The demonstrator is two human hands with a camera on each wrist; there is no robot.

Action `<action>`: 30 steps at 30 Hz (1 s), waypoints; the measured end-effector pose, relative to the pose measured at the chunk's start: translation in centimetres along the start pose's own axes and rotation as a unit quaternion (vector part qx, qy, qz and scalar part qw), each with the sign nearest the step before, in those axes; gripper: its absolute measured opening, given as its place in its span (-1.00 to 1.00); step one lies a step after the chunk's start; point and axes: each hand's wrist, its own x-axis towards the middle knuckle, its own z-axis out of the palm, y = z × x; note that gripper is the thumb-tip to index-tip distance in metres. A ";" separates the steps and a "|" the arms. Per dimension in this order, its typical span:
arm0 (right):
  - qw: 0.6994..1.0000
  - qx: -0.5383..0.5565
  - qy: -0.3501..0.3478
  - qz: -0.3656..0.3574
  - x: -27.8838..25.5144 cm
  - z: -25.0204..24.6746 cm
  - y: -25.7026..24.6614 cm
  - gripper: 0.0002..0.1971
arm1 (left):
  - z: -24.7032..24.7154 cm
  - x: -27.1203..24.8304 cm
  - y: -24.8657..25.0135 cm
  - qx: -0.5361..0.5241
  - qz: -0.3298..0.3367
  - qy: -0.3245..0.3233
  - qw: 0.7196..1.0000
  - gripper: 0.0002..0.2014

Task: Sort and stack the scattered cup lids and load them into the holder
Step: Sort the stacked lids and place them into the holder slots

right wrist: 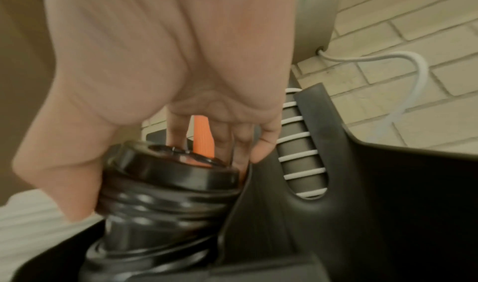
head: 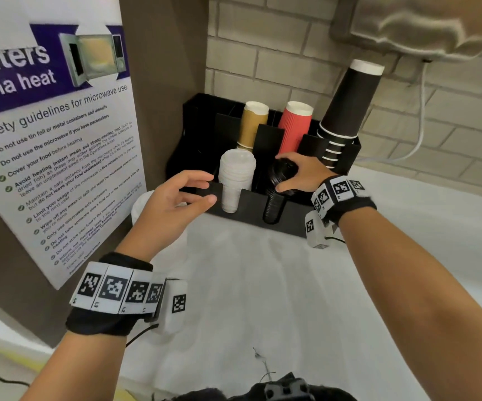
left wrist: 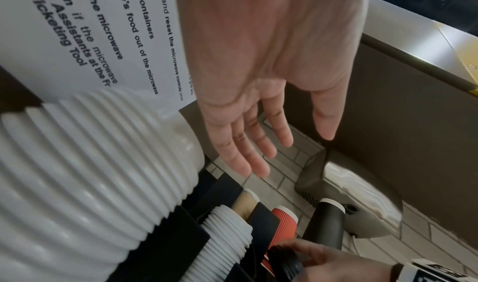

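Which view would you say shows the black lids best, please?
The right wrist view: the black lids fill it, gripped by the right hand. The head view shows them smaller; the left wrist view shows only a corner.

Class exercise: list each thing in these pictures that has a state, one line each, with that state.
Right hand: grips the black lids.
Left hand: open, holds nothing.
Black lids: stacked, standing in a front slot of the holder.
White lids: stacked in the next slot, untouched.
Holder: upright on the counter, loaded.
Black cups: nested, leaning.
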 end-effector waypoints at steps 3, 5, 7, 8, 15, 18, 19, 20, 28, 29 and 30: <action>0.997 -0.065 -0.037 0.007 0.3 0.4 -0.3 -0.19 | 0.1 0.1 0.0 0.004 -0.004 0.000 1.000 -0.71; 0.995 -0.087 -0.043 0.010 0.5 0.7 -0.4 -0.19 | 0.2 0.2 0.0 0.004 -0.006 0.000 1.000 -0.71; 0.993 -0.104 -0.046 0.008 0.8 0.7 -0.6 -0.19 | 0.3 0.2 -0.1 0.004 -0.007 -0.001 1.000 -0.72; 0.991 -0.120 -0.052 0.007 1.0 0.6 -0.8 -0.18 | 0.4 0.3 -0.1 0.004 -0.007 -0.003 1.000 -0.72; 0.980 -0.176 -0.090 0.018 1.5 1.2 -1.8 -0.08 | 0.6 0.4 -0.2 0.008 -0.008 -0.005 1.000 -0.72; 0.981 -0.171 -0.091 0.020 1.2 1.3 -1.8 -0.03 | 0.3 0.4 -0.2 0.008 -0.006 0.004 1.000 -0.72; 0.981 -0.172 -0.088 0.021 1.0 1.4 -1.8 -0.02 | 0.3 0.4 -0.1 0.008 -0.004 0.007 1.000 -0.72; 0.980 -0.178 -0.084 0.024 0.9 1.4 -1.8 -0.01 | 0.2 0.3 0.0 0.007 -0.002 0.009 1.000 -0.72; 0.977 -0.208 0.050 -0.013 -1.7 1.1 -5.3 -0.07 | -1.3 1.0 1.8 0.092 0.026 0.029 0.995 -0.72; 0.980 -0.181 0.068 -0.055 -2.3 1.6 -6.2 -0.12 | -1.6 1.1 2.0 0.139 0.027 0.035 0.989 -0.70; 0.982 -0.151 0.061 -0.097 -2.8 2.4 -7.3 -0.15 | -1.9 1.3 2.1 0.195 0.024 0.036 0.980 -0.66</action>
